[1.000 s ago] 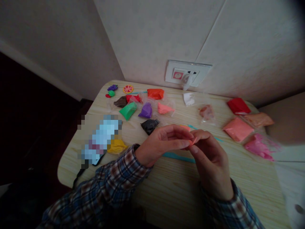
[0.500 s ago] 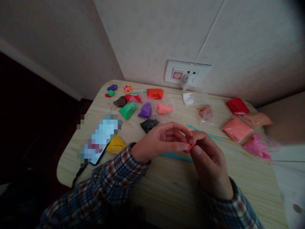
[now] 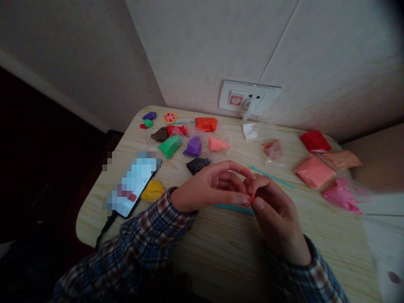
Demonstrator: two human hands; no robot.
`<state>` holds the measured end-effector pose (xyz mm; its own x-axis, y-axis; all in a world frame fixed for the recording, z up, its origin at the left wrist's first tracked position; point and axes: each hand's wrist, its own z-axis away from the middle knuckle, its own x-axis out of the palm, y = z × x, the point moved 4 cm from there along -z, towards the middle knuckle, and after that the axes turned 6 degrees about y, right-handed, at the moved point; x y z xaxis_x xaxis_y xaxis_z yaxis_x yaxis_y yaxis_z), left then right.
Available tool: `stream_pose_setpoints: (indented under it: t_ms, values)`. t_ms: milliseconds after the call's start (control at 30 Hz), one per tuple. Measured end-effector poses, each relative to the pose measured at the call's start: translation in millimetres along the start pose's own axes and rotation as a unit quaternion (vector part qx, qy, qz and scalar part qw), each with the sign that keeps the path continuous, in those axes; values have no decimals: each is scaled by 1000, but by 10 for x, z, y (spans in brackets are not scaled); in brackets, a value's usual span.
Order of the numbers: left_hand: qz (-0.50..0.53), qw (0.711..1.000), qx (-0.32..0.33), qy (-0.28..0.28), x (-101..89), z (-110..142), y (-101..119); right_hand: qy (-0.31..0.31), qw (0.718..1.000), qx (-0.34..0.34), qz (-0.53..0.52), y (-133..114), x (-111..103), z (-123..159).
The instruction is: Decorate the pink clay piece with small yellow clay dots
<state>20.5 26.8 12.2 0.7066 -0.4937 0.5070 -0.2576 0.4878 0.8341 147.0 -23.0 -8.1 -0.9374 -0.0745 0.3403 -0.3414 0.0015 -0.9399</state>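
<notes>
Between my fingertips is a small piece of reddish-pink modelling clay (image 3: 249,200), partly covered by the fingers. My left hand (image 3: 217,187) pinches it from the left with thumb and fingers. From the right, my right hand (image 3: 276,208) grips the same piece between thumb and bent forefinger. Both hands are held above the table. Beneath them lies a flat blue strip (image 3: 235,208), mostly hidden by the hands. A thin blue modelling tool (image 3: 274,177) rests just beyond my right hand. The black clay bag (image 3: 198,164) is behind my left hand.
Bags of green (image 3: 170,146), purple (image 3: 193,146), orange (image 3: 206,124) and yellow clay (image 3: 152,190) lie on the left, near a phone (image 3: 134,189). More bags, including red (image 3: 315,141) and pink (image 3: 342,194), sit at right. Small clay grapes (image 3: 149,115) are at the back left.
My fingers have shifted slightly around the clay piece, and the right thumb and forefinger have closed a little nearer to it. The bags and phone rest as before.
</notes>
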Motion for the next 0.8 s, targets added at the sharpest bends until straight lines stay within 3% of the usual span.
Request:
stream_pose_setpoints:
  t_ms: [200,400,667,800]
  values:
    - [15,1000,-27,5,-6,21,3,-13,999,0,44,-3,-58,20]
    - [33,999,-19,13,-7,20,3,-19,995,-52,87,-65,-36,9]
    - [60,997,-19,33,-4,10,-31,26,983,-106,145,-167,-19,8]
    - [51,998,-22,17,9,18,-41,43,974,-135,178,-198,-13,6]
